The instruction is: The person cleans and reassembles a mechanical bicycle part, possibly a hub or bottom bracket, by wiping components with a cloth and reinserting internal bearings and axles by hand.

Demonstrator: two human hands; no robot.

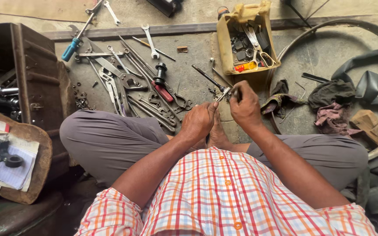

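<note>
Grimy concrete floor (197,46), scattered wrenches (123,83), rags (333,105)

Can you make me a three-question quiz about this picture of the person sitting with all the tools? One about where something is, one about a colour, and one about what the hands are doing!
1. Where is the yellow container of small tools?
A. On the floor ahead of the hands
B. On the person's lap
C. Inside the metal box

2. What colour is the handle of the screwdriver at the far left of the tools?
A. Green
B. Blue
C. White

3. What are the left hand and right hand doing?
A. Resting flat on the knees
B. Both empty and apart
C. Both closed on a thin metal tool between them

Answers:
1 A, it stands on the concrete beyond the hands.
2 B, its handle is bright blue.
3 C, both hands grip the tool close together above the crossed legs.
</note>
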